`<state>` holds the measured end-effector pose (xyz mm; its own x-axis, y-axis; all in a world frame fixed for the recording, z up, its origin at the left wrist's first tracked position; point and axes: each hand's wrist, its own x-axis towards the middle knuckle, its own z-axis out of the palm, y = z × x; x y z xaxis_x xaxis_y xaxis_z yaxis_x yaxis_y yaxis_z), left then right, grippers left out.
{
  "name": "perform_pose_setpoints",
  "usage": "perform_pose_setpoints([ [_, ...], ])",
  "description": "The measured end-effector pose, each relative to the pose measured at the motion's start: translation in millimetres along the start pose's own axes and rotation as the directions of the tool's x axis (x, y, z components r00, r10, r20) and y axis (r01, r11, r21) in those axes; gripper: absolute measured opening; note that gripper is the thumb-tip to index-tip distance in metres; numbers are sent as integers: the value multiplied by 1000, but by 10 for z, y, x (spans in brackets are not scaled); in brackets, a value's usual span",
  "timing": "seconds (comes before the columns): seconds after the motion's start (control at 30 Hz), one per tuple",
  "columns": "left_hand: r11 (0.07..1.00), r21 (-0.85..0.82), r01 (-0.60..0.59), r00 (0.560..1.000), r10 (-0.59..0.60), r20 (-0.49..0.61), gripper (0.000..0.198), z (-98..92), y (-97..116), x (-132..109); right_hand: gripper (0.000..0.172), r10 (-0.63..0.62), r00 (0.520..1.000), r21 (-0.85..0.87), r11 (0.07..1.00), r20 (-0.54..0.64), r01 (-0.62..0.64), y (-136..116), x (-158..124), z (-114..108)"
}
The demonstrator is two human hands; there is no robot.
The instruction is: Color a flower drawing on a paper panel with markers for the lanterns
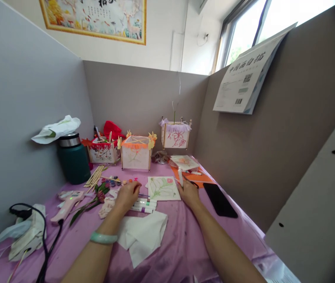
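The person's left hand [127, 195] is resting just left of centre in the frame, fingers curled down over a row of marker pens [144, 205] that are lying side by side on the purple tablecloth [182, 243]; it is touching them, though I cannot tell whether the fingers are actually closing on one. A pale green bangle [103, 237] is sitting on that wrist. The right hand [188, 192] is lying just right of centre, closed round a white marker [180, 176] that is sticking up and away from it — its tip is pointing toward the back of the desk.

Between the two hands, a small square of paper with a green leaf drawing [163, 188] is lying flat, touching the right hand's edge. Below the pens, toward the bottom centre, a crumpled white tissue [142, 235] is spreading over the cloth. A black phone [219, 199] is lying face down to the right of the right hand, near the grey partition.

At the left of the frame a pink glue gun [66, 204] is lying beside a dark green flask [73, 157]. Along the back, in the middle of the frame, three small paper lanterns are standing — one red-trimmed [102, 151], one orange-trimmed [136, 153], and one lilac-trimmed [175, 133] that looks raised above the others.
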<state>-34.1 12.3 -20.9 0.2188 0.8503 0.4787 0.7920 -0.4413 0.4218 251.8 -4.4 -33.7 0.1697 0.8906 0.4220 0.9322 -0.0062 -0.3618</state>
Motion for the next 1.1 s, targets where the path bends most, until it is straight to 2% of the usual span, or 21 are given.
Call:
perform_pose_setpoints([
  [0.07,1000,7,-5,1000,5,29,23,-15,-19,3,34,22,998,-63,998,-62,-26,-3,3,0],
  [0.17,999,3,-39,995,38,91,24,-66,-43,11,35,187,969,-109,973,-160,-205,74,33,-62],
  [0.3,994,-33,-102,966,106,234,25,-192,-45,-8,32,367,925,-190,905,-101,-380,250,79,-172],
  [0.47,992,-39,-116,875,121,469,65,-381,-3,-93,36,391,915,-243,882,-103,-404,320,79,-188],
  [0.57,992,-8,-129,838,114,533,68,-428,29,-122,33,368,924,-264,885,-103,-382,299,57,-172],
  [0.7,986,47,-161,831,109,546,66,-368,56,-135,36,335,934,-281,891,-122,-356,280,36,-161],
  [0.87,971,153,-184,868,88,489,59,-243,99,-153,37,258,953,-273,916,-160,-294,247,26,-132],
  [1.1,951,206,-229,890,119,440,30,-217,172,-185,33,199,964,-244,940,-179,-239,190,11,-122],
])
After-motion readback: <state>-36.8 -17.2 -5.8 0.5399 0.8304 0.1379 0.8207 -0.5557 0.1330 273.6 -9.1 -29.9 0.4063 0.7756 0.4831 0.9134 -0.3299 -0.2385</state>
